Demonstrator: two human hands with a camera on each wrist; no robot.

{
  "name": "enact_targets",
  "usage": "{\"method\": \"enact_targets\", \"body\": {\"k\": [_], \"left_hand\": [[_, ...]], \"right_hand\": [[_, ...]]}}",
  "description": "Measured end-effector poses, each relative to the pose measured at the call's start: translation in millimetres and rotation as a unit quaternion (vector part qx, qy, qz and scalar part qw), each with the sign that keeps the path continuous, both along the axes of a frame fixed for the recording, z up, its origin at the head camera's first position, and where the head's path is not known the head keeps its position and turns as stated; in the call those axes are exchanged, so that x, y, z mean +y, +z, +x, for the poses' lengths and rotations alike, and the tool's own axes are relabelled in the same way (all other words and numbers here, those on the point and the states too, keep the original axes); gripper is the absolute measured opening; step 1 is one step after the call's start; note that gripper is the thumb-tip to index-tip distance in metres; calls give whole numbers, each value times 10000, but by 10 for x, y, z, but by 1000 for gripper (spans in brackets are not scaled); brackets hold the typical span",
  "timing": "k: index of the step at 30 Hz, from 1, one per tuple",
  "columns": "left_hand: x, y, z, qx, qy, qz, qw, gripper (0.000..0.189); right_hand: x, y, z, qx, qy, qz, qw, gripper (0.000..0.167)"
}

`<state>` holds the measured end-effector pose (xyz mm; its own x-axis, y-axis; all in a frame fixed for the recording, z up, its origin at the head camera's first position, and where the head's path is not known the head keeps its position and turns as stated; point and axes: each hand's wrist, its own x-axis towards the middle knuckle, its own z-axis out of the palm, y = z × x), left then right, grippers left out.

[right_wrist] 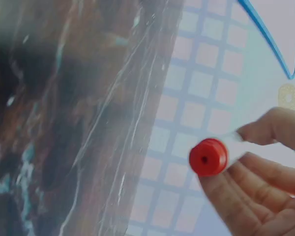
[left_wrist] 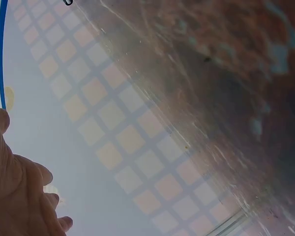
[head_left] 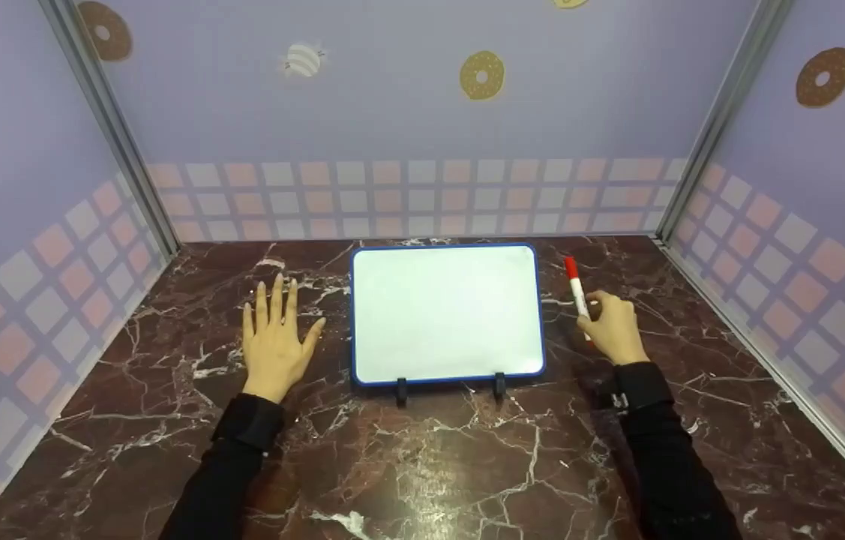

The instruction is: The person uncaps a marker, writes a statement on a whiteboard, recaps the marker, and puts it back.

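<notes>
In the head view a small whiteboard (head_left: 448,315) with a blue frame stands on two black feet (head_left: 402,391) in the middle of the table. To its right, my right hand (head_left: 613,330) pinches a white marker (head_left: 578,298) between thumb and fingers. The marker's red cap points away from me. From the right wrist view, the marker's red end (right_wrist: 208,157) faces the camera, with the fingers around the barrel. Left of the board, my left hand (head_left: 276,352) lies with its fingers straight and spread, holding nothing. Only part of that hand (left_wrist: 24,191) shows in the left wrist view.
The table (head_left: 422,465) has a dark brown marbled top with white veins. Lilac walls with pink and white checks (head_left: 422,199) enclose it at the back and both sides. Metal posts (head_left: 722,120) stand at the rear corners.
</notes>
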<state>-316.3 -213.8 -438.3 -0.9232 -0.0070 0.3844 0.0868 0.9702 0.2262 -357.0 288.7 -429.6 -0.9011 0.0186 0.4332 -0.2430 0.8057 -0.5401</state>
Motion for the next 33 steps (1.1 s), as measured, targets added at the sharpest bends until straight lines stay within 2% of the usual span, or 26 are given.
{"method": "enact_targets", "body": {"k": [5, 11, 15, 19, 22, 25, 33], "left_hand": [[23, 30, 8, 183, -40, 40, 9998, 77], [71, 64, 18, 128, -110, -101, 9998, 81], [117, 75, 26, 456, -356, -179, 9982, 82], [181, 82, 17, 913, -766, -366, 9922, 79], [243, 96, 20, 1067, -993, -455, 9883, 77], [304, 114, 35, 1113, -1082, -527, 9865, 75], [488, 129, 96, 1417, -1365, -903, 9763, 74]], "right_hand": [[-113, 86, 33, 473, 21, -219, 9986, 32], [-266, 208, 97, 834, 99, -326, 9959, 31], [-395, 284, 148, 933, 286, -405, 9944, 31], [-550, 326, 204, 1059, 576, -346, 9921, 32], [-673, 329, 247, 1199, 767, -156, 9897, 33], [-789, 317, 293, 1311, 947, -8, 9868, 33], [-1112, 220, 422, 1212, 1551, 334, 9799, 35]]}}
